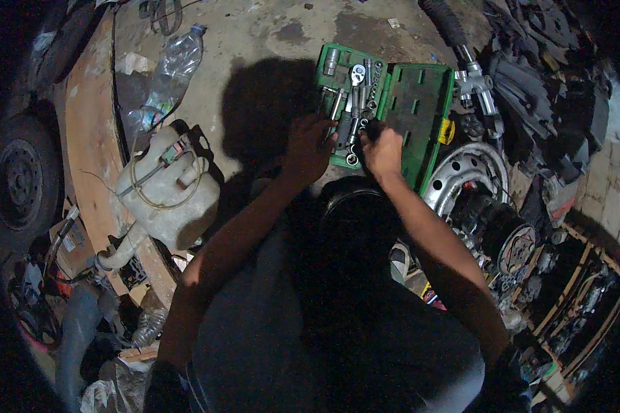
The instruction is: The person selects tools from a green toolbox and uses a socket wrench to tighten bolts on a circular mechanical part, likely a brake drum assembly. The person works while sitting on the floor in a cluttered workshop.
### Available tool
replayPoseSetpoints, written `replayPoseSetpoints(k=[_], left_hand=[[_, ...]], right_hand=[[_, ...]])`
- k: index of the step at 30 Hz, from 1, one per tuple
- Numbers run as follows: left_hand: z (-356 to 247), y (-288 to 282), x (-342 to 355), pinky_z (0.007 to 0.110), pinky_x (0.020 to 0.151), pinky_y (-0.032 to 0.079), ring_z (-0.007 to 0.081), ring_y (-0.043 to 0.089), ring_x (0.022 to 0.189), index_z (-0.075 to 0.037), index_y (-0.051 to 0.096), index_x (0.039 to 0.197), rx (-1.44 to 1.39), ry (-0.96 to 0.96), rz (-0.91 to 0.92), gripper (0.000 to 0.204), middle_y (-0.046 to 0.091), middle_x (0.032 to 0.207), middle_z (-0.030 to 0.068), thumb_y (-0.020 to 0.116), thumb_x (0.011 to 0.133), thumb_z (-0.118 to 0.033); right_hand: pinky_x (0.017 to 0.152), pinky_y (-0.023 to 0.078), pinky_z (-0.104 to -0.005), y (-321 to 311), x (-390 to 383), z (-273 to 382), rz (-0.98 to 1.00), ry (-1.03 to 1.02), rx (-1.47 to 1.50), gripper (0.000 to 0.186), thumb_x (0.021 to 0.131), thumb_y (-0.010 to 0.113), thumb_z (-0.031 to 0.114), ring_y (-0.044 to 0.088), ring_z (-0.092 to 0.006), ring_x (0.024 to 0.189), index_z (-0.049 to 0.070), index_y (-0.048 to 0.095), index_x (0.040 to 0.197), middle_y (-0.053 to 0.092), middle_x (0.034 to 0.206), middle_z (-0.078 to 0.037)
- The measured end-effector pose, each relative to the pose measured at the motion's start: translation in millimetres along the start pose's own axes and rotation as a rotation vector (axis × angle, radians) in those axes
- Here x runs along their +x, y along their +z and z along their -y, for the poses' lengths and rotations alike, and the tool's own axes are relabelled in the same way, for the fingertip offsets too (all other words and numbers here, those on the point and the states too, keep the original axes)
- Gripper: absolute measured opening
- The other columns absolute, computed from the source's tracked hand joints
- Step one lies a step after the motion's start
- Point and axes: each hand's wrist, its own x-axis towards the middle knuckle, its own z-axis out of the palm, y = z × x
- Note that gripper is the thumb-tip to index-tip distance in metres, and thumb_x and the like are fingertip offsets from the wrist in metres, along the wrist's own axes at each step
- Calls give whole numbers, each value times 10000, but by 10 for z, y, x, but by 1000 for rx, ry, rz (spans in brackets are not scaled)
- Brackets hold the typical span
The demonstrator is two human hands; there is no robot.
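Note:
A green socket set case (415,103) lies unfolded on the floor in front of me. Its left half holds a ratchet (357,74), a grey-handled tool (344,131), several sockets (373,96) and a ring-shaped metal end (352,159) near the front edge. In deep shadow, my left hand (308,146) reaches to the left rim of the case, fingertips slightly apart and seemingly empty. My right hand (384,150) is closed over the middle of the case, beside the hinge. Something dark shows at its fingertips, too dim to name.
Right of the case lie a metal wheel rim (461,168) and a jointed metal part (477,88). A whitish plastic tank (169,186) with a hose stands to the left, near a crumpled clear bottle (179,65) and a wooden board (89,131). A tyre (24,180) is at far left.

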Motion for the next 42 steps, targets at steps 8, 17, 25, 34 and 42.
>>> replayPoseSetpoints(k=[8, 17, 25, 34, 42], left_hand=[[-13, 15, -48, 494, 1049, 402, 379, 517, 1197, -63, 671, 1167, 54, 2, -37, 298, 611, 1238, 162, 697, 903, -200], [-22, 16, -21, 493, 1056, 393, 377, 518, 1198, -77, 679, 1155, 45, 22, -48, 289, 611, 1246, 154, 693, 902, -216], [-78, 1, -27, 484, 1059, 394, 368, 521, 1200, -78, 687, 1134, 103, 14, -68, 272, 617, 1261, 140, 702, 894, -206], [-8, 35, -27, 490, 1050, 402, 363, 536, 1191, -71, 683, 1133, 118, 65, -70, 282, 633, 1228, 140, 714, 889, -207], [13, 6, 4, 485, 1072, 372, 349, 555, 1182, -70, 683, 1116, 84, 68, -28, 264, 637, 1209, 140, 711, 892, -208]], right_hand=[[844, 542, -446, 155, -105, 54, -274, -34, 138, 201, 865, 697, 61, 700, -403, 931, -38, 707, 1040, 705, 991, -256], [885, 506, -520, 251, -1, 72, -308, 44, 133, 244, 874, 693, 113, 648, -466, 971, -38, 683, 1066, 678, 1031, -268], [882, 496, -514, 242, 24, 150, -331, 142, 203, 301, 840, 719, 62, 639, -472, 975, -68, 625, 1095, 665, 1039, -281], [895, 490, -509, 257, 91, 63, -381, 23, 166, 288, 853, 689, 56, 615, -470, 1011, -59, 597, 1101, 637, 994, -266], [899, 488, -504, 202, 25, -13, -315, -54, 123, 248, 865, 615, -13, 595, -475, 983, -43, 601, 1111, 603, 1036, -258]])
